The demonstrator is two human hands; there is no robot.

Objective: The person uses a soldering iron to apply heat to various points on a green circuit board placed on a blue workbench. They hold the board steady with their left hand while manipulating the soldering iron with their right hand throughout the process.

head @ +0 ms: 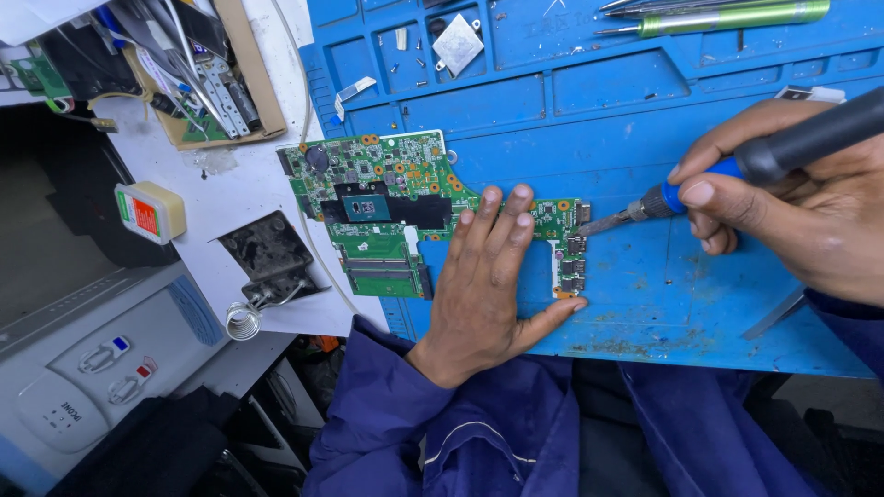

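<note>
Soldering iron meeting a green circuit board on the blue mat

The left hand [483,285] is pressing flat, fingers spread, on the circuit board [387,207] lying mid-mat [645,285] — the right hand [792,198] is gripping the soldering iron [737,166] tightly, its tip touching the board's right edge.

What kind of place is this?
Most likely an electronics repair bench: a green circuit board lies on a blue work mat, the right hand holds a soldering iron to it, and tweezers lie nearby.

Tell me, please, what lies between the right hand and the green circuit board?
In the head view, only the soldering iron that the right hand holds bridges the blue mat to the circuit board.
</note>
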